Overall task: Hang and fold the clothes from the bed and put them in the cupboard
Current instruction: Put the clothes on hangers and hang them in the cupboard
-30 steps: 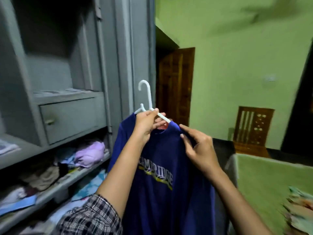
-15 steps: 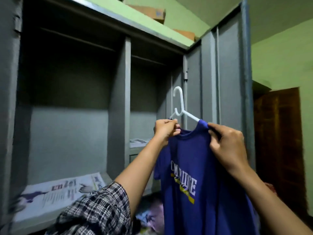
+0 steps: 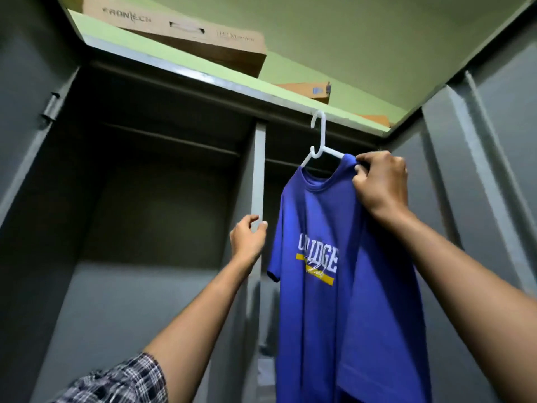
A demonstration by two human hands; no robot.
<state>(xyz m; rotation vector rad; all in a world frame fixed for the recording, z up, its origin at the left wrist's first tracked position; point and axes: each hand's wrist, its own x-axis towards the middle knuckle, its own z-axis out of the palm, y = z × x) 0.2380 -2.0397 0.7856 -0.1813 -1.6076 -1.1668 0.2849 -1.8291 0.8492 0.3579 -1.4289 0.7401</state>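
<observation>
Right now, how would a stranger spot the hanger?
Start at the tall grey cupboard and look just under its top edge, right of the centre post. There the right hand holds up a blue T-shirt by its shoulder. The hanger is the thin white hook rising from its collar, pale against grey metal and blue cloth.

my feed, near left: checked sleeve (image 3: 122,379), dark-and-white plaid, fine lines | stops partway up the left arm | left hand (image 3: 247,239) + right hand (image 3: 380,184) bare, forearms uncovered
</observation>
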